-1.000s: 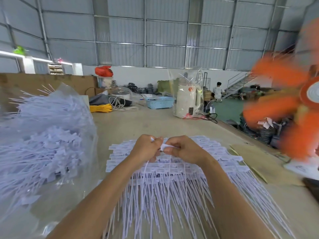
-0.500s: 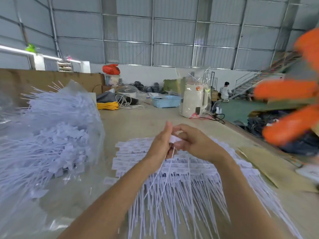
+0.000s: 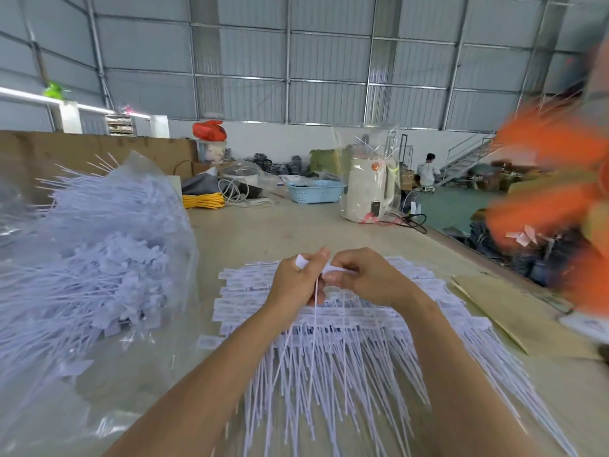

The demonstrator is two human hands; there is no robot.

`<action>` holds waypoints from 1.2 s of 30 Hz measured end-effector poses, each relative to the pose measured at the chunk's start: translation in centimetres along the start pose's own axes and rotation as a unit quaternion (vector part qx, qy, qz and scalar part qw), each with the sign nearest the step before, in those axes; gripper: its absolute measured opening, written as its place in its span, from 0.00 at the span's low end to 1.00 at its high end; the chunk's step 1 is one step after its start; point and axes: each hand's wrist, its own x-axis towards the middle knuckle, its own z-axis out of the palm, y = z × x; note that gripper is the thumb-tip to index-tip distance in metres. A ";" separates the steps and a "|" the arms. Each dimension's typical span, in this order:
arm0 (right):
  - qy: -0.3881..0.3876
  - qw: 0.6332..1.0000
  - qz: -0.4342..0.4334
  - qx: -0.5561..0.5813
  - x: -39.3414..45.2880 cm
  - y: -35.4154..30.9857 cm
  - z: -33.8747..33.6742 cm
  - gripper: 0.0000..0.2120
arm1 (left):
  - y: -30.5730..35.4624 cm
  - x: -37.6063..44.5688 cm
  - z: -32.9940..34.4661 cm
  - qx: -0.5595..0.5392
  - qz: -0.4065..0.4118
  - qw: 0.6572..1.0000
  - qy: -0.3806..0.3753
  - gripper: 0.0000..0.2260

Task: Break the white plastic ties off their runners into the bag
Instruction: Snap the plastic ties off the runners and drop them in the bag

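A spread of white plastic ties on runners [image 3: 359, 328] lies on the table in front of me, tags at the far side, tails toward me. My left hand [image 3: 295, 282] and my right hand [image 3: 365, 278] meet just above the pile. Between them they pinch the white tag end of a tie [image 3: 304, 260], and thin tails hang down from my left fingers. On the left stands a big clear plastic bag [image 3: 99, 258] stuffed with loose white ties.
An orange spinning fan [image 3: 560, 199] blurs at the right edge. A cardboard sheet [image 3: 514, 315] lies right of the pile. Farther back stand a white appliance in clear wrap [image 3: 369, 189], a blue basket [image 3: 314, 191] and yellow cable [image 3: 202, 201]. A person sits far off.
My hands stay together above the pile; the left fingers that stood straight up half a second ago have curled round the tag. The camera shifted slightly.
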 end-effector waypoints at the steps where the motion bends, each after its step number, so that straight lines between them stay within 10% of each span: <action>1: -0.001 1.000 -0.002 0.004 0.0 0.1 0.2 0.18 | 0.0 0.1 0.0 -0.006 -0.010 1.000 0.011 0.16; 16: 0.019 0.998 -0.016 0.051 0.0 0.4 0.9 0.15 | 2.1 -0.5 0.1 0.003 -0.034 0.999 0.010 0.16; 22: 0.217 0.975 0.049 0.009 -1.8 3.6 -3.8 0.21 | 5.0 1.8 -5.3 -0.116 -0.030 0.987 0.106 0.15; 24: 0.171 0.984 0.023 0.036 -1.1 1.8 -2.8 0.20 | 2.9 1.7 -4.5 -0.090 -0.057 0.988 0.108 0.17; 36: 0.113 0.992 0.021 0.056 0.2 -0.4 0.6 0.12 | 0.7 0.0 0.7 -0.068 -0.026 0.992 -0.102 0.25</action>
